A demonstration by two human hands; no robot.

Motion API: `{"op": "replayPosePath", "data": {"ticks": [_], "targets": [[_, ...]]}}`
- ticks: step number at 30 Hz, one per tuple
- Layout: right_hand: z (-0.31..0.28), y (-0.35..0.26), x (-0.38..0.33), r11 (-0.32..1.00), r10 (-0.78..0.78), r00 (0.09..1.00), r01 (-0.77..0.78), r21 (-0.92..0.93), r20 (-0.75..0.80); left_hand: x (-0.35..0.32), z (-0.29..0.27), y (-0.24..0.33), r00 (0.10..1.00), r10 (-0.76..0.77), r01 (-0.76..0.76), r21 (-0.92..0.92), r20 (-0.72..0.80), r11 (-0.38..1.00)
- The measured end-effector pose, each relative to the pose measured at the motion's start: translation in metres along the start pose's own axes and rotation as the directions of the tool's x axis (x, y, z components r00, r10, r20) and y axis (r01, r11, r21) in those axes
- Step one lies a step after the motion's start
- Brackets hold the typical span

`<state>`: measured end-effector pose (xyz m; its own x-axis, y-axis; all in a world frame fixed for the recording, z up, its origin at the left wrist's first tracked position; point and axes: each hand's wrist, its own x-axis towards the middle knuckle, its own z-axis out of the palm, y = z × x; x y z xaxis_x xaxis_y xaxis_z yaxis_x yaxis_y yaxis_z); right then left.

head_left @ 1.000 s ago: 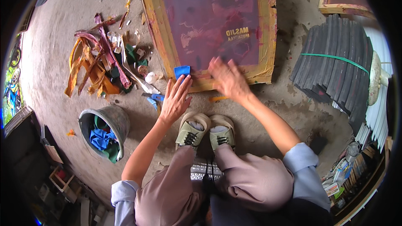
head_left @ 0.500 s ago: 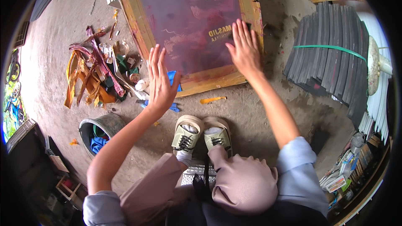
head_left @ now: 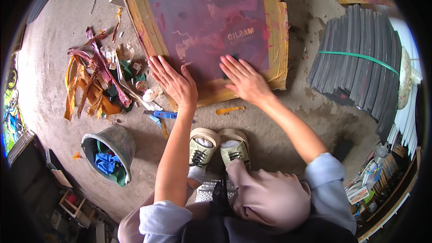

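A wooden-framed printing screen (head_left: 211,49) with a purplish mesh lies on the ground in front of me, its frame edges covered in stained yellowish-brown tape. My left hand (head_left: 175,83) rests over its near left corner, fingers stretched out. Over the near part of the mesh, my right hand (head_left: 245,81) lies flat with its fingers extended toward the middle. A small dark patch shows at the right fingers; whether it is a cloth I cannot tell. Just below the left corner of the frame lies a blue utility knife (head_left: 165,114), close to my left wrist.
A bucket (head_left: 128,146) holding blue and green cloth stands at the left. Beyond it lies a heap of peeled tape strips and scraps (head_left: 96,85). An orange strip (head_left: 230,110) lies before my shoes. Dark sheets bundled with a green strap (head_left: 355,63) stand at right.
My right hand has slid left and nearer, from the frame's right side onto the near mesh. My left hand has shifted slightly right and nearer. The blue piece beside it no longer shows.
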<state>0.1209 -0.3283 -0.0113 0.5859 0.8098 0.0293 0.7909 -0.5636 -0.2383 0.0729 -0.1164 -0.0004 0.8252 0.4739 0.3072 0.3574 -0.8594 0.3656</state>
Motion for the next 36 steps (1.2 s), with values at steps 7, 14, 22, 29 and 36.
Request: {"op": "replayPosePath", "data": {"ticks": [7, 14, 22, 29, 36], "targets": [[-0.023, 0.034, 0.064, 0.971, 0.23, 0.886, -0.235, 0.039, -0.403, 0.0, 0.003, 0.01, 0.999, 0.018, -0.019, -0.042, -0.038, 0.999], [-0.025, 0.077, 0.024, 0.941, 0.29, 0.889, -0.332, -0.06, -0.355, 0.0, 0.004, 0.01, 0.999, 0.015, -0.015, -0.02, -0.043, 1.0], [-0.027, 0.072, 0.057, 0.951, 0.279, 0.851, -0.309, 0.006, -0.445, 0.001, 0.003, 0.008, 0.999, 0.021, -0.022, -0.02, -0.047, 1.0], [-0.037, 0.062, 0.044, 0.985, -0.119, 0.984, 0.1, -0.139, -0.136, 0.0, 0.0, -0.001, 0.999, 0.021, -0.021, 0.007, -0.043, 1.0], [-0.009, 0.021, 0.009, 0.988, -0.128, 0.99, 0.132, 0.083, -0.054, 0.0, 0.002, 0.0, 0.998, 0.04, -0.04, 0.01, -0.057, 0.999]]}}
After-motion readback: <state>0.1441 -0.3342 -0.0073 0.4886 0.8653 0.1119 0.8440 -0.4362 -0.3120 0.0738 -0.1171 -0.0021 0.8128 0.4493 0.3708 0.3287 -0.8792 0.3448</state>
